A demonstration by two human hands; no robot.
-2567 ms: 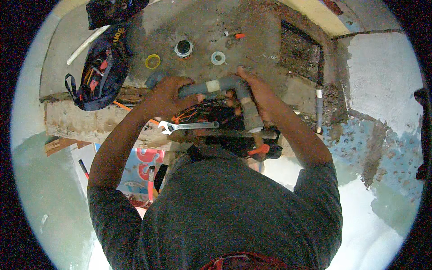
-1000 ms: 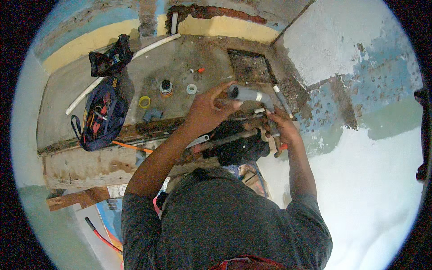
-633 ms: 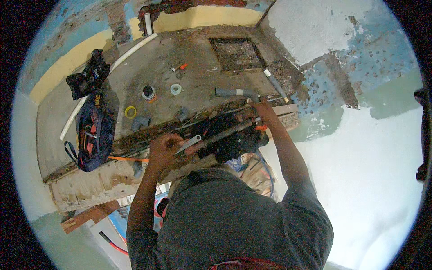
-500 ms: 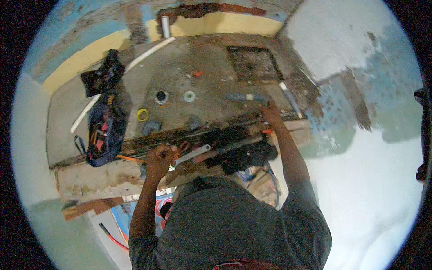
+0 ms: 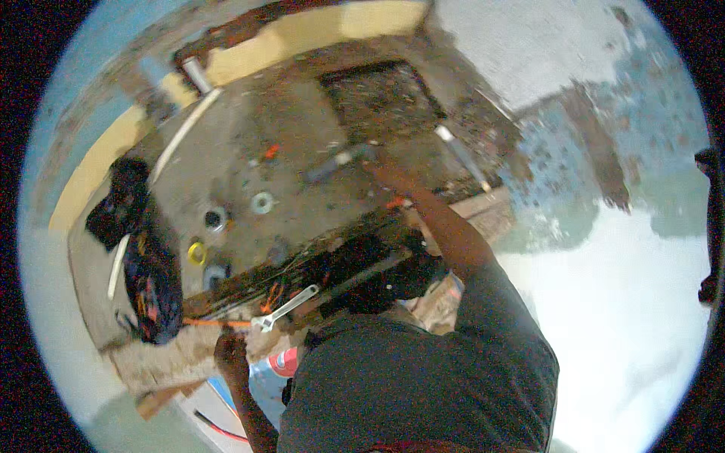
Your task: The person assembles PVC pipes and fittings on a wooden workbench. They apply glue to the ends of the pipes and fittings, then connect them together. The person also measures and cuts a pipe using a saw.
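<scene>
My left hand is at the near wooden edge, just below the jaws of a silver adjustable wrench. A gap shows between hand and wrench; the fingers are dark and smeared. Farther off, my right arm stretches across the concrete surface. My right hand is at the right end of a grey pipe with a pale band. Motion blur hides whether its fingers grip the pipe or only touch it. An orange strip runs beside the wrench's jaws.
A dark tool bag and a black plastic bag lie at the left. Tape rolls and grey fittings dot the concrete. A white-ended pipe lies right, beside a rough recess. Black cloth lies near me.
The view has swung, shifting the scene leftward. My left hand has come away from the wrench's jaws toward me. My right hand has moved closer to the grey pipe's end.
</scene>
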